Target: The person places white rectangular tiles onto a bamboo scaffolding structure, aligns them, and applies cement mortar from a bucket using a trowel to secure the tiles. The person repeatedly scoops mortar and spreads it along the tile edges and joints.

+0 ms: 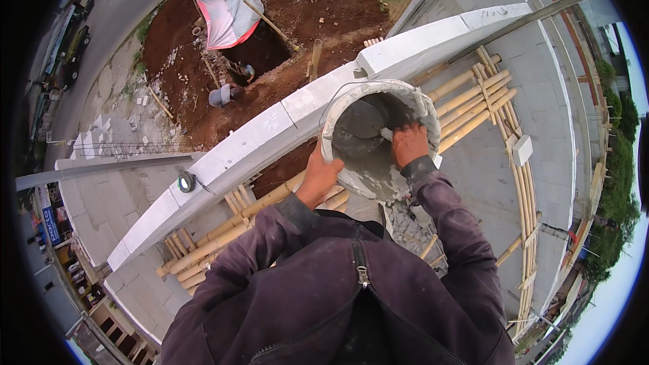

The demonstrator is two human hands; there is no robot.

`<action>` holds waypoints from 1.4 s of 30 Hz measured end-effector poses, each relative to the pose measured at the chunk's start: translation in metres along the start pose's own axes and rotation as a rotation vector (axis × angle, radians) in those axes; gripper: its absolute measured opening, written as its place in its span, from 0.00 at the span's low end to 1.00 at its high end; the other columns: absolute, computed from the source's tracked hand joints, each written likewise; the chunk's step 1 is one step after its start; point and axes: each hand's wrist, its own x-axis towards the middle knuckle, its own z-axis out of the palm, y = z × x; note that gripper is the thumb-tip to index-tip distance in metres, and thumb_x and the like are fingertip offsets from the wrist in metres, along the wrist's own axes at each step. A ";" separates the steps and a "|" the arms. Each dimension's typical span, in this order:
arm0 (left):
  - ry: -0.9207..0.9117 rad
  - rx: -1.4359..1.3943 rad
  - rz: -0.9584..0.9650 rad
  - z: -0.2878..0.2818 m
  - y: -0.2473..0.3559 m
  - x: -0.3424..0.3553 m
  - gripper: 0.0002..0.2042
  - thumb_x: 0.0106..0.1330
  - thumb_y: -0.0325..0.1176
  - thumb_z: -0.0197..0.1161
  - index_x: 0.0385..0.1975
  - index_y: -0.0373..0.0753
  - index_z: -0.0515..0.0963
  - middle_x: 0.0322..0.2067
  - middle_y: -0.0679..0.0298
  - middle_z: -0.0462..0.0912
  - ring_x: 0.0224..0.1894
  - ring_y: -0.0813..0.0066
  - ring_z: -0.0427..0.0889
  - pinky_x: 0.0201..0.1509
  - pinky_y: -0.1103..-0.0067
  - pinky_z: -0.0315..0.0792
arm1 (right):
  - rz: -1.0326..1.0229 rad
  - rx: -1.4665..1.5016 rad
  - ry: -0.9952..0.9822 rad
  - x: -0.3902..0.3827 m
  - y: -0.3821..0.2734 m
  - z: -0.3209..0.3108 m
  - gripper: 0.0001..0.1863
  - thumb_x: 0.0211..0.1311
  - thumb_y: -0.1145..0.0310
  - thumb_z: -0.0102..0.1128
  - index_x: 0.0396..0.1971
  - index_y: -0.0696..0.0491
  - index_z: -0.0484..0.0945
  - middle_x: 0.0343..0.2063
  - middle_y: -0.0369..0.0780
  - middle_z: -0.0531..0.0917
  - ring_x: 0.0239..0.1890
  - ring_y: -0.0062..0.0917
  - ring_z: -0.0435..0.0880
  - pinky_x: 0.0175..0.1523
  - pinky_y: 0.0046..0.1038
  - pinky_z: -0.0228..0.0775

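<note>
A bucket point(351, 180) crusted with pale dried mortar stands tilted in front of me, beside a white block wall point(267, 125). Wet grey mortar point(368, 155) coats its inside. My left hand point(320, 174) grips the near left rim, thumb over the edge. Inside the bucket, my right hand point(410, 144) is closed around the pale handle of what looks like a trowel point(386, 134). A dark rounded shape at the handle's far end seems to be its blade, partly sunk in the mortar. My right fingertips are partly hidden.
Bamboo poles point(236, 223) form scaffolding beneath me, with more poles point(473, 105) at right. A small dark round device point(186, 181) sits on the wall top. Far below, people point(222, 96) work by a pit under a tarp point(230, 13). A loose block point(521, 151) rests on bamboo.
</note>
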 end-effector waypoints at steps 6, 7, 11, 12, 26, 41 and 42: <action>0.019 -0.068 0.088 -0.027 0.022 -0.019 0.33 0.58 0.17 0.52 0.69 0.33 0.63 0.56 0.57 0.77 0.55 0.69 0.76 0.62 0.76 0.68 | 0.040 0.295 -0.067 -0.017 -0.023 -0.090 0.18 0.56 0.71 0.63 0.42 0.57 0.65 0.29 0.51 0.81 0.31 0.51 0.83 0.35 0.50 0.73; 0.035 -0.105 0.102 -0.026 0.022 -0.025 0.33 0.58 0.17 0.51 0.69 0.33 0.62 0.57 0.57 0.77 0.56 0.69 0.76 0.63 0.76 0.67 | 0.076 0.227 -0.043 -0.019 -0.029 -0.096 0.17 0.56 0.72 0.62 0.42 0.57 0.66 0.29 0.51 0.82 0.31 0.50 0.84 0.35 0.49 0.75; 0.060 -0.169 0.283 -0.008 0.024 -0.049 0.36 0.58 0.17 0.50 0.72 0.34 0.57 0.61 0.55 0.73 0.61 0.68 0.72 0.68 0.76 0.62 | 0.119 0.086 0.103 -0.026 -0.040 -0.109 0.13 0.58 0.76 0.57 0.42 0.56 0.67 0.33 0.51 0.82 0.31 0.48 0.86 0.33 0.46 0.78; 0.069 -0.116 0.306 -0.004 0.028 -0.053 0.37 0.58 0.17 0.49 0.73 0.34 0.55 0.62 0.55 0.72 0.63 0.68 0.70 0.69 0.76 0.61 | 0.130 0.106 0.133 -0.027 -0.041 -0.111 0.14 0.58 0.75 0.57 0.42 0.56 0.67 0.33 0.51 0.82 0.32 0.50 0.85 0.34 0.47 0.77; 0.174 0.276 0.800 0.068 0.108 -0.090 0.44 0.55 0.14 0.48 0.77 0.36 0.46 0.73 0.51 0.59 0.74 0.64 0.58 0.75 0.75 0.52 | -0.113 0.275 0.149 0.018 0.046 -0.181 0.14 0.55 0.66 0.64 0.38 0.60 0.82 0.27 0.47 0.84 0.27 0.40 0.84 0.32 0.39 0.77; 0.408 -0.018 0.176 0.037 0.020 -0.098 0.40 0.56 0.15 0.50 0.75 0.37 0.57 0.59 0.57 0.75 0.57 0.71 0.74 0.63 0.80 0.66 | -0.128 0.901 -0.491 -0.052 0.042 -0.090 0.16 0.54 0.65 0.62 0.40 0.60 0.75 0.22 0.48 0.81 0.27 0.40 0.83 0.36 0.40 0.74; 0.402 -0.086 0.124 0.037 0.006 -0.096 0.39 0.56 0.15 0.50 0.74 0.37 0.57 0.59 0.58 0.75 0.57 0.71 0.74 0.63 0.80 0.66 | -0.134 0.734 -0.398 -0.055 0.040 -0.082 0.17 0.53 0.65 0.61 0.40 0.60 0.75 0.24 0.51 0.82 0.30 0.46 0.83 0.38 0.45 0.74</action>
